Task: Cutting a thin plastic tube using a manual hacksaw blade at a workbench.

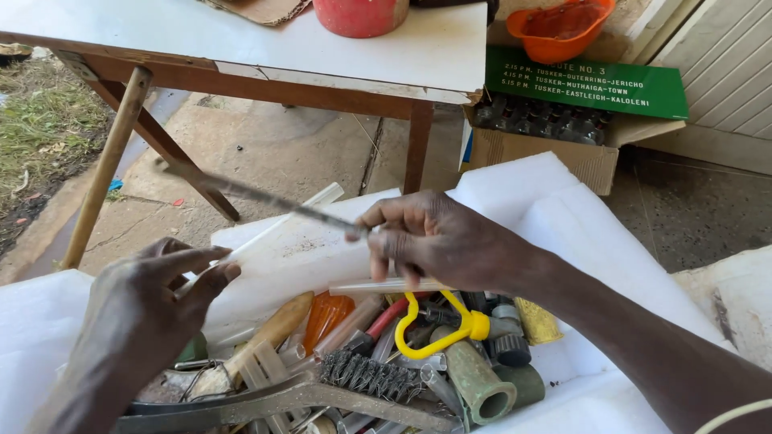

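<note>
Right hand (438, 241) closed in a pinch on near end of a thin grey metal file (265, 197), held raised, blade running up and to the left over white foam sheet (555, 201). Left hand (157, 293) at near left, fingers loosely curled and open, gripping nothing, fingertips just beside a translucent white plastic tube (277, 225) lying diagonally on the foam; contact with tube not determinable. Second pale tube (386, 285) lying crosswise directly under right hand. Below both hands, a crowded heap of tools: wire brush (370, 376) with grey handle across near edge, yellow plastic handle loop (438, 325) at centre, wooden handle (269, 333) to left, orange translucent piece (328, 317) beside it, green pipe fitting (478, 382) to right. Far side: wooden-legged surface (265, 40) with white top, carrying a red bucket (362, 14). Far right: cardboard box (563, 153) on the floor, green sign board (587, 84) resting on it, orange bowl (559, 28) beyond. Wooden pole (104, 165) leaning at far left.
</note>
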